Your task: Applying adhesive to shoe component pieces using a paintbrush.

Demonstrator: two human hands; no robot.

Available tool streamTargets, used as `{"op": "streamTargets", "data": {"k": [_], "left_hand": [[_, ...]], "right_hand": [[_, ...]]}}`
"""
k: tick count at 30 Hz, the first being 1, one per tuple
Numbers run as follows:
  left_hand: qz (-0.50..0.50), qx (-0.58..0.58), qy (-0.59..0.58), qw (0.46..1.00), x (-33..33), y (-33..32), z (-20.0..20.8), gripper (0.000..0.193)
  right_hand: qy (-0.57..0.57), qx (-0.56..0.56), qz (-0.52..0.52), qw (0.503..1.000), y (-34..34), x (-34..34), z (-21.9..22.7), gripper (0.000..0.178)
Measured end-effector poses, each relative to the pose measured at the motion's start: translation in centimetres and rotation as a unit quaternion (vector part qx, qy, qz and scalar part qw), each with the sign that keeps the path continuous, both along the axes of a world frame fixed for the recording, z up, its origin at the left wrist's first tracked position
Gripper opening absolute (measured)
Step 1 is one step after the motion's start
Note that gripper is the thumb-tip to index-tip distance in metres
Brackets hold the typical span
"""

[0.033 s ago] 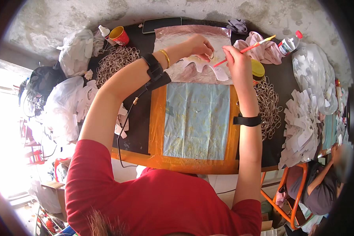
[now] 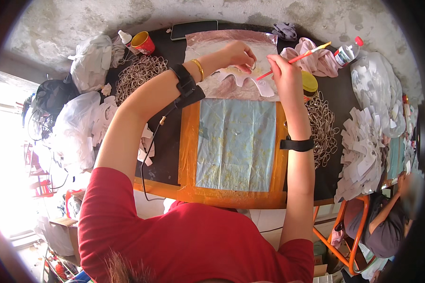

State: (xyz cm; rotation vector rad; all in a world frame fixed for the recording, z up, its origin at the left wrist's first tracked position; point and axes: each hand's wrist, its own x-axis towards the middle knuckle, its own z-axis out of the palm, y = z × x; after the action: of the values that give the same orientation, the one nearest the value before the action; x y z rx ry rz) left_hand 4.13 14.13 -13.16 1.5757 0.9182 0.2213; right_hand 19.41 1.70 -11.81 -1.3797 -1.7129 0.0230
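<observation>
Head view: clock positions run from the middle of the pale blue sheet [image 2: 236,151]. At 12 o'clock, over a foil sheet [image 2: 200,45], the left hand [image 2: 240,56] pinches what looks like a small ring [image 2: 254,65] between closed fingertips; at 1 o'clock the right hand [image 2: 285,70] closes on a slim red stick [image 2: 301,57], its lower end near a white scalloped strip [image 2: 264,88] lying on the foil. Oval rings lie in a left heap [image 2: 139,78] at 10 o'clock and a right heap [image 2: 322,129] at 3 — so plenty may remain. One ring seems mid-handling — whether either heap is finished, I cannot tell.
</observation>
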Motion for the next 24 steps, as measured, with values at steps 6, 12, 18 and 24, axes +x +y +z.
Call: {"op": "streamTargets", "data": {"k": [6, 12, 18, 24], "left_hand": [[0.003, 0.028, 0.043, 0.999, -0.2, 0.9, 0.0, 0.019], [0.000, 0.001, 0.012, 1.000, -0.6, 1.6, -0.6, 0.016], [-0.001, 0.037, 0.034, 0.999, -0.5, 1.4, -0.7, 0.017], [-0.026, 0.106, 0.068, 0.992, -0.5, 0.8, -0.5, 0.020]], "right_hand": [[-0.006, -0.001, 0.003, 1.000, 0.1, 0.0, 0.2, 0.008], [0.004, -0.004, 0.005, 1.000, 0.1, -0.1, 0.2, 0.008], [-0.004, 0.010, 0.006, 1.000, 0.1, 0.0, 0.1, 0.008], [0.004, -0.011, 0.007, 1.000, 0.0, 0.0, 0.1, 0.008]]}}
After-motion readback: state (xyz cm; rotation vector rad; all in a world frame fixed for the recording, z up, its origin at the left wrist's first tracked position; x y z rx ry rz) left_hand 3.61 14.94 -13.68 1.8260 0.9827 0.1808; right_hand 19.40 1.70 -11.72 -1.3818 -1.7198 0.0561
